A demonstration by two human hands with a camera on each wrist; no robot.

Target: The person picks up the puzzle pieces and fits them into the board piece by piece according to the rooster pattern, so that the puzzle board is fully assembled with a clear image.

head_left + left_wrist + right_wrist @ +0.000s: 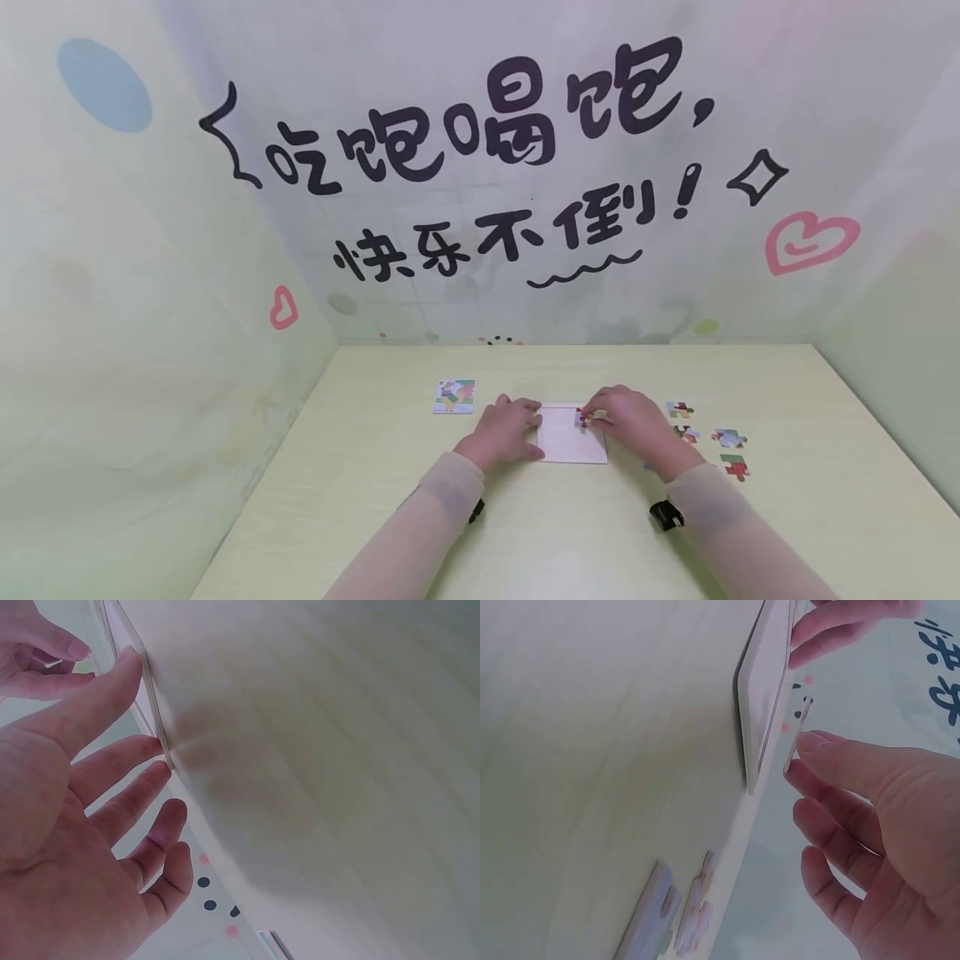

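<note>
A flat white puzzle tray with a raised rim lies on the table between the two hands in the head view. My left hand rests at the tray's left side, thumb and fingertips touching its edge, the other fingers loosely bent. Between thumb and fingertips, my right hand pinches a small colourful jigsaw piece over the tray's upper right part. The right wrist view shows that piece edge-on, raised above the level of the tray. No pieces show on the tray's visible white surface.
Several loose jigsaw pieces lie right of the right hand, some partly hidden by that arm. A small square picture card with a colourful bird lies at the back left. Walls with printed lettering enclose the light wooden table.
</note>
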